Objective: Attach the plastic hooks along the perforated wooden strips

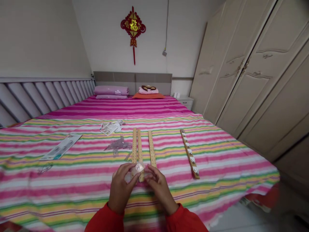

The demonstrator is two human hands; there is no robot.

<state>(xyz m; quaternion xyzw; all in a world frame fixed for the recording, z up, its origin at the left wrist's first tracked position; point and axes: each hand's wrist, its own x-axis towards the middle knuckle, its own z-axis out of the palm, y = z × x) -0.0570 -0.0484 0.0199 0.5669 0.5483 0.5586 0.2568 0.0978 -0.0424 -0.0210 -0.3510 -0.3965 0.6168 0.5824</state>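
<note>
My left hand [121, 184] pinches a small clear plastic packet [139, 167] between thumb and fingers. My right hand [159, 184] has its fingertips closed at the packet's right edge. What lies inside the packet is too small to make out. Below it are two pale wooden strips with rows of holes, the left strip [134, 145] and the middle strip [139, 146], lying side by side. A third holed strip [152, 148] lies just beyond my right fingers. Farther right is a wooden strip with several white hook-like pieces [189, 153] along it.
On the striped bed cover [87, 180] lie crumpled clear plastic bags [119, 144], a heap of white tags or packaging [111, 127], a flat packaged card [61, 147] and a small wire-like item [45, 168]. Folded bedding [111, 91] sits by the headboard. A wardrobe [260, 74] stands right.
</note>
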